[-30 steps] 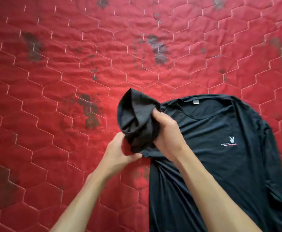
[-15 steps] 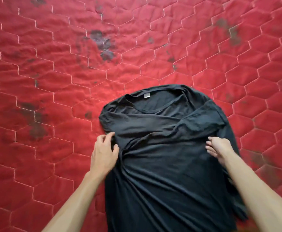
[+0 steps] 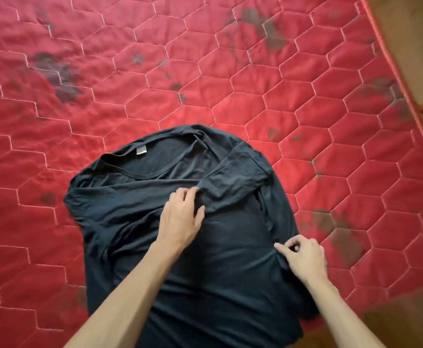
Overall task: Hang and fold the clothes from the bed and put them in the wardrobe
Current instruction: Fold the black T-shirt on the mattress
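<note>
**Mid-fold: dark shirt on the red bed**

Right now a dark T-shirt (image 3: 230, 259) lies spread on the red quilted bed (image 3: 105, 96), neck opening and its small grey label (image 3: 141, 150) pointing away from the person, hem running off the bottom of the view. Both sleeves look folded inward across the chest, the right one lying as a band over the upper front.

The left hand (image 3: 181, 219) rests palm down on the chest area, fingers loosely curled at the end of that folded sleeve; whether it pinches the cloth or only presses it I cannot tell. The right hand (image 3: 304, 257) sits at the shirt's right edge, thumb and forefinger closed in a pinch on the side fold.

Judging by the fine ripples and the way it drapes, the fabric is thin, light and limp, with no stiffness to keep a crease. It will likely slide and bunch if dragged by one point. Better holds are the seamed edges: shoulders, side fold or hem, taken with both hands while a flat palm pins the layers already folded.
</note>
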{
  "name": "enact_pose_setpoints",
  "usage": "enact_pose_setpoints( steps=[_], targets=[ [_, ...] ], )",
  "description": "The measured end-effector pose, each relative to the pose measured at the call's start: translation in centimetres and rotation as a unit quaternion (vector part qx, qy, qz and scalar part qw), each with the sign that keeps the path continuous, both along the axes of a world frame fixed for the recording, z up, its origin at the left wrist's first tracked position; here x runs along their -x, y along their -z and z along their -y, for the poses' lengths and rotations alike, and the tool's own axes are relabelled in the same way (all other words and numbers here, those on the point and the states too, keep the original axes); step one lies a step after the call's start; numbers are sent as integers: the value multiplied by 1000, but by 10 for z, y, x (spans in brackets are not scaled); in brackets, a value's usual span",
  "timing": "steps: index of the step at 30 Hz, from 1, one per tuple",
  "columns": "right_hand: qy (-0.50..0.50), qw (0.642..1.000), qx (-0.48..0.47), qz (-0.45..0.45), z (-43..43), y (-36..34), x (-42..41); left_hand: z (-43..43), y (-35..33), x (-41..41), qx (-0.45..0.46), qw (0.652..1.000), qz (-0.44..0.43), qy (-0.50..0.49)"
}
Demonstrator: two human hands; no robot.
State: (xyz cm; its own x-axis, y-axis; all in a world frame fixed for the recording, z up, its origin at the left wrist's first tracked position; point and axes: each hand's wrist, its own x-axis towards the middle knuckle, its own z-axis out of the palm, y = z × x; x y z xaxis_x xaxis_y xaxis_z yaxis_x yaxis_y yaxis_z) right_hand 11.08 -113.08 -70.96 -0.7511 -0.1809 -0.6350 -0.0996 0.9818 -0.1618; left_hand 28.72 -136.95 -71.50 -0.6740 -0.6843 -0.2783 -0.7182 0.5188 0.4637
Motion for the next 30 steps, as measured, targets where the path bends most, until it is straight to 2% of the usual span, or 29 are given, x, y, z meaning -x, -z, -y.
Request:
enact_pose_setpoints(
  steps=[3,5,8,10,12,13,14,16,17,18,19,21,22,23,24,26,28,30],
  targets=[
    [27,997,64,-16,-17,1,30,-9,1,52,-44,998,6,-42],
    [72,986,124,-83,-22,-6,57,-11,-1,79,-84,991,-11,-105],
    [144,948,216,-182,-18,-27,97,-9,-4,104,-113,980,-42,-158],
    [184,934,229,-204,-21,-30,113,-11,-5,113,-97,987,-40,-119],
    [210,948,165,-172,-29,-21,116,-20,-3,115,-30,999,-27,-17],
    [250,952,142,-107,-32,-19,110,-28,0,114,9,999,-18,48],
    [316,938,143,-10,-32,-19,101,-38,3,113,36,993,-5,111],
    [452,853,150,215,-25,-24,77,-59,6,108,58,975,23,214],
    [494,802,165,292,-21,-23,67,-70,7,104,67,962,35,261],
    [543,749,192,329,-18,-19,60,-80,10,100,77,949,46,302],
    [597,693,226,336,-14,-15,56,-88,12,94,85,938,60,330],
    [698,592,299,272,-10,0,61,-97,16,83,86,932,85,342],
    [732,560,321,218,-8,6,68,-99,18,79,83,932,85,342],
    [751,544,339,160,-7,10,80,-99,19,76,75,933,80,341],
    [752,547,354,102,-8,13,93,-97,18,74,68,935,70,341],
    [701,617,356,-32,-8,1,120,-94,12,74,40,944,58,321],
    [624,674,378,-119,-5,-25,148,-89,8,79,17,951,59,303],
    [570,660,472,-128,-1,-58,171,-86,9,87,42,942,71,326]
  ],
)
